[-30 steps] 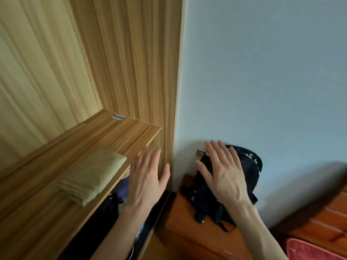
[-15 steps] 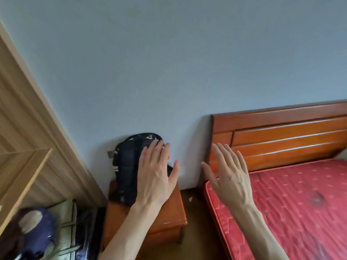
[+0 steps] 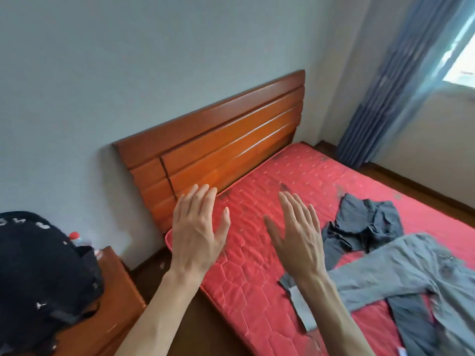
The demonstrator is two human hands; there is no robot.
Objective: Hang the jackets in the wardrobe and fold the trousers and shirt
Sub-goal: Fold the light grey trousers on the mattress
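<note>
Now the light grey trousers (image 3: 401,273) lie spread on the red mattress (image 3: 257,291) at the near right, with a dark grey shirt (image 3: 365,224) crumpled just behind them. Both hands float above the bed holding nothing, left hand (image 3: 196,232) and right hand (image 3: 298,236) with fingers spread. Half a second ago the view showed mostly the black backpack (image 3: 38,265) and wall; the clothes have come into sight.

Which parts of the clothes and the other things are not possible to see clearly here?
Head view only:
- light grey garment: cut off by the right and bottom edges; its type is unclear.
- dark grey garment: crumpled and partly under the light one.
- black backpack: cut off by the left edge.
- bottle: mostly hidden behind the backpack.
</note>
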